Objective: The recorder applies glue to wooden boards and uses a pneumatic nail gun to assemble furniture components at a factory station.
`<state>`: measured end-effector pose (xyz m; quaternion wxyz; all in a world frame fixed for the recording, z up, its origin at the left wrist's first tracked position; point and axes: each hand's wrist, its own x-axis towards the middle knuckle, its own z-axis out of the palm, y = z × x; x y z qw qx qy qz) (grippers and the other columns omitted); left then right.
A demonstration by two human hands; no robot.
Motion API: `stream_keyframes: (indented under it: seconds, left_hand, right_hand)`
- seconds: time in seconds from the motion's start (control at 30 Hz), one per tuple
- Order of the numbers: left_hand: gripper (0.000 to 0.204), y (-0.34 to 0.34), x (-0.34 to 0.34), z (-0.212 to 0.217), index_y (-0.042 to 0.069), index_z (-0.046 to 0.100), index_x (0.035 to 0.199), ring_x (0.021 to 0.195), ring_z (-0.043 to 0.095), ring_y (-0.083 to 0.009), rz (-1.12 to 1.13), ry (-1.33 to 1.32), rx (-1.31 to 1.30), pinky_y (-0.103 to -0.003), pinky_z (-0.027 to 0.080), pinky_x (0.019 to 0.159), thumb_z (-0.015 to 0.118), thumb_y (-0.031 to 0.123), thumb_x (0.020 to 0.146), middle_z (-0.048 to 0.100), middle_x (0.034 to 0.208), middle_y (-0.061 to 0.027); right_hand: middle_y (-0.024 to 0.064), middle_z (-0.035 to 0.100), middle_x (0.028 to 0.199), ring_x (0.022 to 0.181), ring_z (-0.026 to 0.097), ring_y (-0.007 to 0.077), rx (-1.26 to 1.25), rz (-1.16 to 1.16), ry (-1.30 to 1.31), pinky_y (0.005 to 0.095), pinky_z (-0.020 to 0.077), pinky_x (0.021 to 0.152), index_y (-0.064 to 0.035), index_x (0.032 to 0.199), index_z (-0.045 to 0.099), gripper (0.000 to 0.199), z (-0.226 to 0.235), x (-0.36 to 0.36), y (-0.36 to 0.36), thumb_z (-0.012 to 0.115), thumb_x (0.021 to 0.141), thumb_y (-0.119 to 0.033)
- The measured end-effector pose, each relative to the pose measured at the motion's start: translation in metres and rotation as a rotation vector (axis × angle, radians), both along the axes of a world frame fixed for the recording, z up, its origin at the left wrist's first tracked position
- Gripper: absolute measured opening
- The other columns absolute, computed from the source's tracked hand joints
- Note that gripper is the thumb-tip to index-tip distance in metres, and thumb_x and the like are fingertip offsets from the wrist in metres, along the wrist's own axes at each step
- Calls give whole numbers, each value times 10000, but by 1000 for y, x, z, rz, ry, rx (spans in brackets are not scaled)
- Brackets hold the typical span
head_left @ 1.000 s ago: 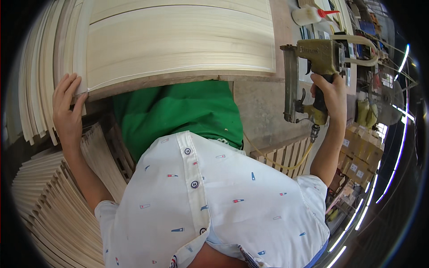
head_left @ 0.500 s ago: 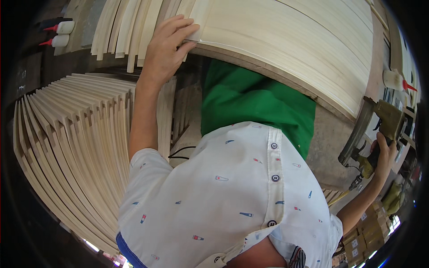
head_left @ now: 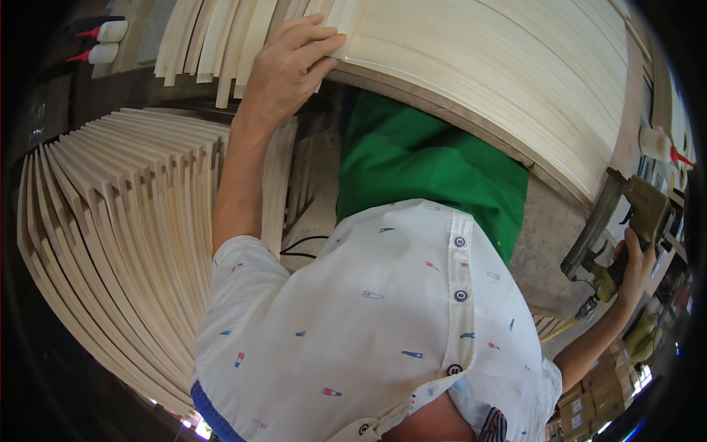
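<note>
A wide panel of pale wood boards lies on the workbench in front of me. My left hand grips a pale wooden strip along the panel's left end, fingers on top and thumb at the near corner. Over at the right, my right hand is wrapped round the handle of a nail gun. An air hose fitting hangs at the gun's lower end. The gun is beside the panel's right end, apart from it.
Loose wooden strips lie left of the panel. A large stack of wooden frames stands at my left. Two white glue bottles with red tips lie far left, and another glue bottle at right. Cardboard boxes are at lower right.
The whole view has shifted slightly. My left hand keeps its grip at the panel's left end, and my right hand still holds the nail gun in nearly the same place.
</note>
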<state>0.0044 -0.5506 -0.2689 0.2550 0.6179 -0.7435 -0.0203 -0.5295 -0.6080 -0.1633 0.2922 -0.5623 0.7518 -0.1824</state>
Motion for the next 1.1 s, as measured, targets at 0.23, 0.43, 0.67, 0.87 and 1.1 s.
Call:
stream_keyframes:
  seconds: [0.23,0.43,0.67,0.87,1.1]
  left_hand:
    - [310,0,1,-2,101,709,1048,1142,566,-235,-9,-21,-45,-354,484,938,731,58,742,667,1068,-33]
    - [280,0,-2,3,91,715,1024,1134,574,-232,-1,-17,-22,-352,492,922,736,61,746,680,1037,-30]
    - [262,-1,2,-2,81,718,1006,1116,589,-235,-40,-25,-97,-347,493,924,741,64,745,683,1029,-39]
    - [251,0,5,-6,66,710,1007,1133,579,-246,-49,-2,-57,-346,492,928,729,69,756,664,1044,-53]
    - [254,0,4,-3,56,696,1020,1157,565,-255,-56,-49,-39,-350,492,933,706,44,766,649,1061,-62]
  right_hand:
    - [23,515,602,513,462,101,16,-11,14,250,344,492,-22,858,566,253,-4,-13,-2,643,843,-262]
    - [22,514,600,517,459,96,19,-20,-12,245,336,494,-30,859,568,252,-4,-12,-1,644,841,-270]
    - [25,522,606,518,469,99,15,-49,-2,241,357,499,-34,868,565,250,-8,-20,-3,658,838,-264]
    - [31,525,600,515,484,105,-25,-13,-76,248,371,493,-27,853,568,218,-10,-21,1,645,848,-231]
    - [33,519,581,490,482,115,-18,13,-77,255,375,475,-23,852,570,222,-10,-18,0,644,846,-233]
